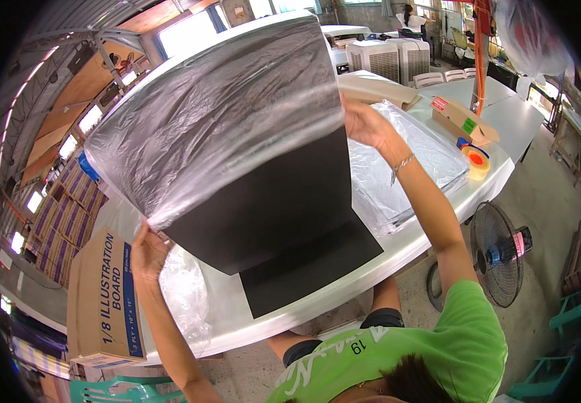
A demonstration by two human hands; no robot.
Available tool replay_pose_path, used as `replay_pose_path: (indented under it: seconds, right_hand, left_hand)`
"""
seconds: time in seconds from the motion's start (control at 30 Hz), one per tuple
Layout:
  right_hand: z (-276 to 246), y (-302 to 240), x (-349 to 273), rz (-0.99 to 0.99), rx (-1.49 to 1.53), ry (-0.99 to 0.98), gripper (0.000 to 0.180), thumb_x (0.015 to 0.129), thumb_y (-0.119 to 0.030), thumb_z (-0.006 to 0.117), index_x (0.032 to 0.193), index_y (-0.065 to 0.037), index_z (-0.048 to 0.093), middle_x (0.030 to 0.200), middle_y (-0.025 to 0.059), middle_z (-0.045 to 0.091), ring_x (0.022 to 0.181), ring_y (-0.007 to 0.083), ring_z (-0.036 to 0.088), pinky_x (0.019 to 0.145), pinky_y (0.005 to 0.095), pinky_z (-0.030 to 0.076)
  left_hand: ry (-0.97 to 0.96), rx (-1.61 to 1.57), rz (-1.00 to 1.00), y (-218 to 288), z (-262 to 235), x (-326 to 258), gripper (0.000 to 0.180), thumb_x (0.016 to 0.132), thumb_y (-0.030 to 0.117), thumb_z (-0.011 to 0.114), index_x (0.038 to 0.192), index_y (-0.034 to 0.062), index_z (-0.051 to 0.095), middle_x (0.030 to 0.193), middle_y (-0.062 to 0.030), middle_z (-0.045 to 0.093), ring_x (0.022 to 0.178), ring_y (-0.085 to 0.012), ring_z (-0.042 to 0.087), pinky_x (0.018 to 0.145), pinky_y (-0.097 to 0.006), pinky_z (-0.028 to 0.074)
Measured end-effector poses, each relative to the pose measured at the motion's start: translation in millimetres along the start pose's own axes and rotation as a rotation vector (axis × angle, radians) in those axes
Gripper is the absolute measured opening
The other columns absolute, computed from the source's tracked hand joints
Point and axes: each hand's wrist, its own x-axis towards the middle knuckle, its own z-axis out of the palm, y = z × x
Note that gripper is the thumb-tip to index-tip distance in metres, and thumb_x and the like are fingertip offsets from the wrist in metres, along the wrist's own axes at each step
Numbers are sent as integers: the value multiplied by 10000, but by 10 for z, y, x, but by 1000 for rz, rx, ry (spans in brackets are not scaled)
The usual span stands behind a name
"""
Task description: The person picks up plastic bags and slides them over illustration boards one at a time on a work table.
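A large black board (270, 201) stands tilted up over the table, its upper part inside a clear plastic bag (216, 114). My left hand (148, 254) is closed on the bag's edge at the board's left side. Higher up, at the right edge, my right hand (367, 125) grips the bag and the board's side, its fingertips partly hidden behind them. Flat on the table, below the raised board, lies another black board (310, 275), partly covered by it. A loose clear plastic sheet (184, 289) rests beside my left forearm.
A plastic-wrapped stack (411, 168) lies right on the white table (220, 322). Beyond it are a tape roll (476, 164) and a small open carton (462, 124). A tall cardboard box (102, 302) stands left. A fan (495, 252) stands right of the table.
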Motion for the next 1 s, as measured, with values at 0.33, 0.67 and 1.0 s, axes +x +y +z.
replay_pose_path:
  seconds: [0.33,0.67,1.0]
  right_hand:
    - [-125,866,-635,-312,-174,36,627,816,-203,691,1340,-115,358,1356,70,387,1215,180,409,986,325,348]
    - [241,1030,-844,-618,-716,281,603,746,29,695,1268,-93,418,1209,59,512,1041,126,534,909,242,388]
    - [204,1045,-1343,-374,-1110,565,277,809,-131,708,738,-39,457,605,-4,437,605,54,410,521,260,368]
  left_hand:
    - [352,329,310,-902,50,-195,808,850,278,660,1478,204,157,1515,-58,195,1394,-228,175,1110,-484,127]
    - [463,739,689,-970,661,-196,620,805,-156,535,1360,64,369,1293,-84,443,1158,-162,452,971,-266,361]
    - [487,849,539,-1305,597,-622,335,792,-125,498,1088,32,488,984,-49,506,914,-118,495,838,-214,371]
